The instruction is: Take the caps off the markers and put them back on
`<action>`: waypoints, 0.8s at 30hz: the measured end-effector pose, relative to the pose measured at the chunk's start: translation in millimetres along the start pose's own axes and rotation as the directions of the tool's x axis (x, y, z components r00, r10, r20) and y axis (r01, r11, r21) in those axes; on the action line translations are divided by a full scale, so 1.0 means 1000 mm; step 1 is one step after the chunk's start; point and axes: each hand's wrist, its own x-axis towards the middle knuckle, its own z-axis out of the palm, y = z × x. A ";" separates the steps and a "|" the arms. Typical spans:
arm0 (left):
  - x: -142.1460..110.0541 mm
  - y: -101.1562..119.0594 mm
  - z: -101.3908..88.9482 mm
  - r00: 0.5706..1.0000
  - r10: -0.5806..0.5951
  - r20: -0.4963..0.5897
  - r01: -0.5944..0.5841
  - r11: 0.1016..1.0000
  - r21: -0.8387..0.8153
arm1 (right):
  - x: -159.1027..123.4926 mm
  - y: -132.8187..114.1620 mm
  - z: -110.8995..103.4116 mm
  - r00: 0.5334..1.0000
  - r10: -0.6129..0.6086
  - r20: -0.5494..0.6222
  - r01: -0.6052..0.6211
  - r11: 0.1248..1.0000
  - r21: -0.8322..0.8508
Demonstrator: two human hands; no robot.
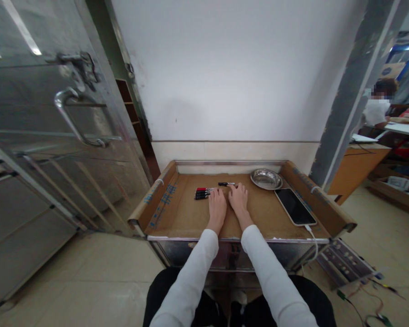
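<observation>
A small row of marker pens (pixel 201 195), one red and the others black, lies side by side on the cardboard-lined tabletop (pixel 187 220). My left hand (pixel 217 205) has its fingers bent down over the right ends of that row. A separate black marker pen (pixel 224 184) lies crosswise a little farther back. Its right end is at the fingertips of my right hand (pixel 239 199), which are closed on it. The fingers partly cover the ends of the pens in both places.
A shiny metal bowl (pixel 266 179) stands at the back right. In front of it lies a phone (pixel 295 206) with a white cable (pixel 312 236) running off the edge. Raised cardboard sides (pixel 157 195) border the tabletop. A person (pixel 378 106) sits far right.
</observation>
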 end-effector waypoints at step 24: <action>0.022 -0.004 0.016 0.994 0.066 0.089 -0.040 0.962 -0.269 | -0.001 0.020 0.021 0.996 -0.084 -0.009 0.081 0.930 0.359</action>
